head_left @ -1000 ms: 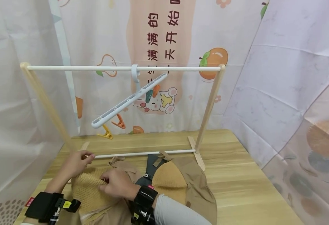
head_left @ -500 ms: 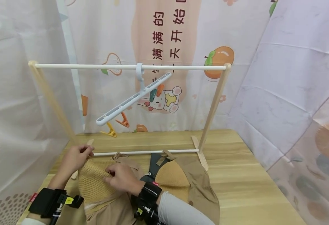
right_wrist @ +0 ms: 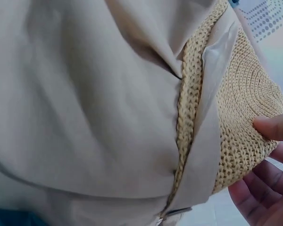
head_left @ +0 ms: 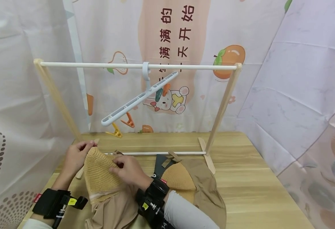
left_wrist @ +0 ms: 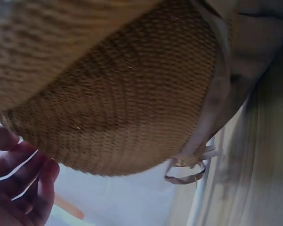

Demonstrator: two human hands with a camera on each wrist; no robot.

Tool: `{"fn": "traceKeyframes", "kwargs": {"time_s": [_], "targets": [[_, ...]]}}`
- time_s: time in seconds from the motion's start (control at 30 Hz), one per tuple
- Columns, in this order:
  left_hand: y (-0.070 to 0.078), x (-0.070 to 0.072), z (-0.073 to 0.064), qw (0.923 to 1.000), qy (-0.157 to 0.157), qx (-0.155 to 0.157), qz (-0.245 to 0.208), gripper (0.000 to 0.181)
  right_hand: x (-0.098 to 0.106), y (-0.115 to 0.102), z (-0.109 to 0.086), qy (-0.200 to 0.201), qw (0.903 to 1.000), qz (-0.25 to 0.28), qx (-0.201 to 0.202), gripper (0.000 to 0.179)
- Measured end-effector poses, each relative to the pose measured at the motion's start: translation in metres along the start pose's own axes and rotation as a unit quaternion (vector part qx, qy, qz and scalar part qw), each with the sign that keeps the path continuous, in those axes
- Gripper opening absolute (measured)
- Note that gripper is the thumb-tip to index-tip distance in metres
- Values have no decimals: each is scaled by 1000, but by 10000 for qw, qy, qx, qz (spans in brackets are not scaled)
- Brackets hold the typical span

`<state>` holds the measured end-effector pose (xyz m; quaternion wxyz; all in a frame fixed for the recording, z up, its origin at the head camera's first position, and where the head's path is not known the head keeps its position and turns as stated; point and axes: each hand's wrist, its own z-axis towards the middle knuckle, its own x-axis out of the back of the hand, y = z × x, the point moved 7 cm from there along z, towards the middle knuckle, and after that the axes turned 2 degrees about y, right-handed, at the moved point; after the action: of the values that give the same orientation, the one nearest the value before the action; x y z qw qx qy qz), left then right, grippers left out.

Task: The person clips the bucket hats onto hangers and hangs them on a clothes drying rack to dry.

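Both hands hold a sun hat (head_left: 101,173) with a woven straw part and tan cloth hanging below it. My left hand (head_left: 76,157) pinches the straw's upper left edge, while my right hand (head_left: 129,168) grips its right side with thumb and fingers. In the left wrist view the straw (left_wrist: 127,99) bulges over most of the picture, the left fingertips (left_wrist: 49,172) at its edge. From the right wrist, the right thumb (right_wrist: 273,127) presses on the straw, with fingers behind it; a pale cloth band (right_wrist: 205,136) runs along its lower edge. A second straw-and-cloth hat (head_left: 208,183) lies on the right.
A wooden rack with a white top rod (head_left: 84,65) stands behind the hats, its lower rod (head_left: 167,153) just beyond them. A pale blue hanger (head_left: 139,98) hangs slanted from it, with a yellow clip (head_left: 116,131), an orange clip (head_left: 128,121) and others. Curtains enclose the wooden table (head_left: 253,190).
Both hands have raised the straw part of the held hat, so it stands taller and now overlaps the lower rod's left end. The head view has shifted slightly, moving the rack rightward in the picture.
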<state>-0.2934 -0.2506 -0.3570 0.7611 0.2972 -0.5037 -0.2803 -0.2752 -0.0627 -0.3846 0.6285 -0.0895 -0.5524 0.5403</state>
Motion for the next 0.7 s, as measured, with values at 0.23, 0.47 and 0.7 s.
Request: {"fn": "traceKeyframes", "kwargs": {"time_s": [0.23, 0.47, 0.7], "targets": [[0, -3, -6, 9994, 191, -235, -150, 39, 2, 3, -2, -30, 9991, 403, -151, 26], [0, -3, -13, 9983, 491, -270, -154, 34, 4, 8, -4, -23, 9935, 1107, -247, 26], [3, -5, -16, 9977, 553, -372, -157, 36, 13, 9, 3, 11, 9837, 1775, -294, 20]]}}
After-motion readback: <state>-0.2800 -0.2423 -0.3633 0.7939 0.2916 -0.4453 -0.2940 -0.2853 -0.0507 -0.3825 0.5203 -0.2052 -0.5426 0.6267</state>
